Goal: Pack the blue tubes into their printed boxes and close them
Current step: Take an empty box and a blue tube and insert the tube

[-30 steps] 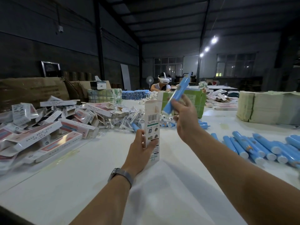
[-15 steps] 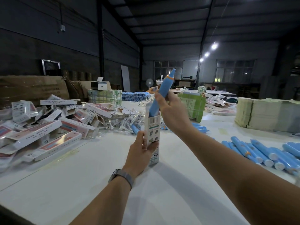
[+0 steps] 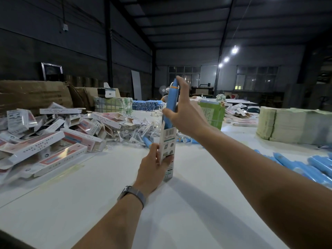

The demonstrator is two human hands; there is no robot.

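A white printed box (image 3: 168,146) with a barcode stands upright on the table, its top flap open. My left hand (image 3: 154,166) grips its lower half. A blue tube (image 3: 171,103) with an orange ring near its cap stands nearly upright, its lower end inside the box's open top. My right hand (image 3: 186,114) holds the tube, thumb on its side and a fingertip on the cap. More blue tubes (image 3: 316,168) lie loose at the right.
A heap of printed boxes (image 3: 53,139) covers the table's left side, with clear plastic packets (image 3: 138,132) behind. A green carton (image 3: 212,115) and a stack of flat sheets (image 3: 291,126) stand at the right. Another person sits at the far end, mostly hidden.
My right hand has swung the tube from a tilt above the box to nearly upright and lowered its end into the open top. The left hand keeps holding the box.
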